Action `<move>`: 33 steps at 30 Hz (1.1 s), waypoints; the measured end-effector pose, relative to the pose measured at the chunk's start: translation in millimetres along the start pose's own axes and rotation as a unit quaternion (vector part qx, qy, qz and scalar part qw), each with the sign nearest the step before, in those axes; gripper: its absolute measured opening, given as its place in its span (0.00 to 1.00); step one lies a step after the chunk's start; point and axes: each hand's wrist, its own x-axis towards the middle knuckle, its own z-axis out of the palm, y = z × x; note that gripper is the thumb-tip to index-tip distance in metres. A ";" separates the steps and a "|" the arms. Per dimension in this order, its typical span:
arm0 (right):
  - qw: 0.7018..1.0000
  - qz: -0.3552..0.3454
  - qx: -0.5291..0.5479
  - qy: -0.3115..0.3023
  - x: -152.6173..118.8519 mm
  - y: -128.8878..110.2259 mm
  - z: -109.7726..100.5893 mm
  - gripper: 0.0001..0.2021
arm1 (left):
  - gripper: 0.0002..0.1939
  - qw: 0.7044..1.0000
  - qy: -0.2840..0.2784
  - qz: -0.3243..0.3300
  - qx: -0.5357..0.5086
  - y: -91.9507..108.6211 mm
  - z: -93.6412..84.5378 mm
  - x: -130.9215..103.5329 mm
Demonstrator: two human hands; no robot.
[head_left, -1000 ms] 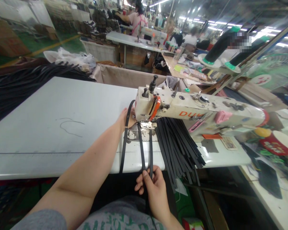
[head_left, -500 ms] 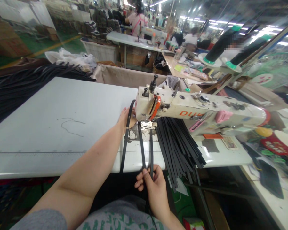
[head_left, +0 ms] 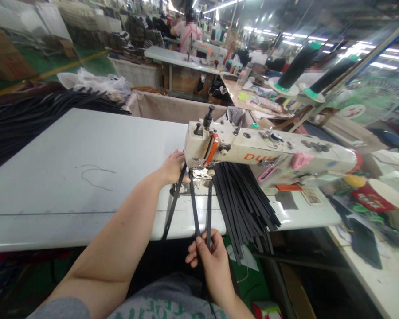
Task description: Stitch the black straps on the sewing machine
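A sewing machine stands over the white table, its presser foot down near the straps. My left hand is just left of the machine's needle end, closed around the upper part of a black strap; some of its fingertips are hidden behind the strap and the machine head. At the table's front edge my right hand pinches two lengths of black strap between thumb and fingers. Both lengths run up to the presser foot.
A bundle of cut black straps lies right of the needle, hanging over the front edge. More black strips are heaped at the left. Thread cones and a fan stand at the right. A co-worker sits farther back.
The looped top of the left strap has come down from the machine head toward my left hand, and the strap now slants more. My right hand keeps its pinch nearly in place.
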 end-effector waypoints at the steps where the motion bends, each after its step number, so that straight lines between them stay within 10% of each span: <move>1: 1.000 0.005 -0.003 -0.003 -0.9 0.4 -1.3 0.34 | 0.52 1.000 -0.014 -0.004 0.002 1.7 -1.9 -1.4; 33: 0.996 0.004 -0.084 0.000 -2.6 14.6 -22.0 0.34 | 0.53 0.999 -0.039 0.000 -0.001 8.0 -7.8 -1.8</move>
